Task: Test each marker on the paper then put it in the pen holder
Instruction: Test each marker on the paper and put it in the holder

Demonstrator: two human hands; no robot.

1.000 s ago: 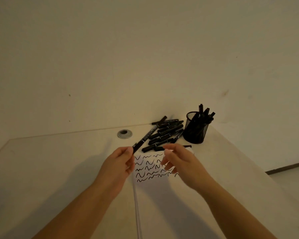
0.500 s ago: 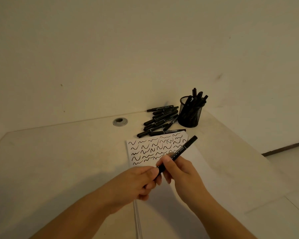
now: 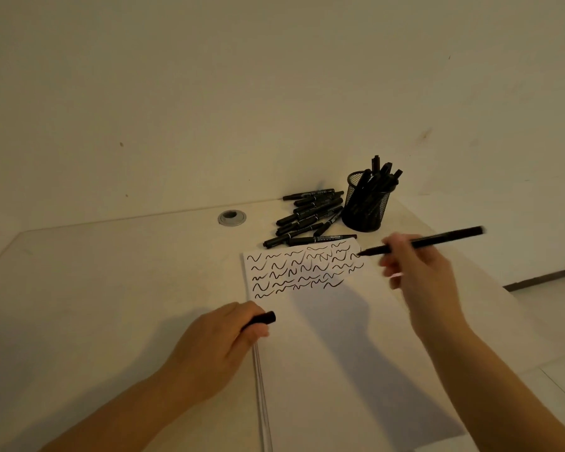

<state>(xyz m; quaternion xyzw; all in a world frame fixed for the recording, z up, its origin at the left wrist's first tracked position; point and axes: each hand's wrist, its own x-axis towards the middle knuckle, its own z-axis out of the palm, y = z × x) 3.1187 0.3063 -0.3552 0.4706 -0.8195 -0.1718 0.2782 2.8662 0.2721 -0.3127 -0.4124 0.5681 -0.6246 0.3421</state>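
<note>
My right hand grips an uncapped black marker, its tip at the upper right corner of the white paper. Rows of black squiggles fill the top of that sheet. My left hand holds the marker's black cap at the paper's left edge. A pile of several black markers lies just beyond the paper. To the pile's right stands the black mesh pen holder with several markers upright in it.
A round grey cable grommet sits in the desk left of the pile. The desk meets the wall close behind the holder, and its right edge drops to the floor past my right hand.
The marker passed from my left hand to my right. The cap has come off and stays in my left hand. My right hand swung the marker out to the paper's upper right.
</note>
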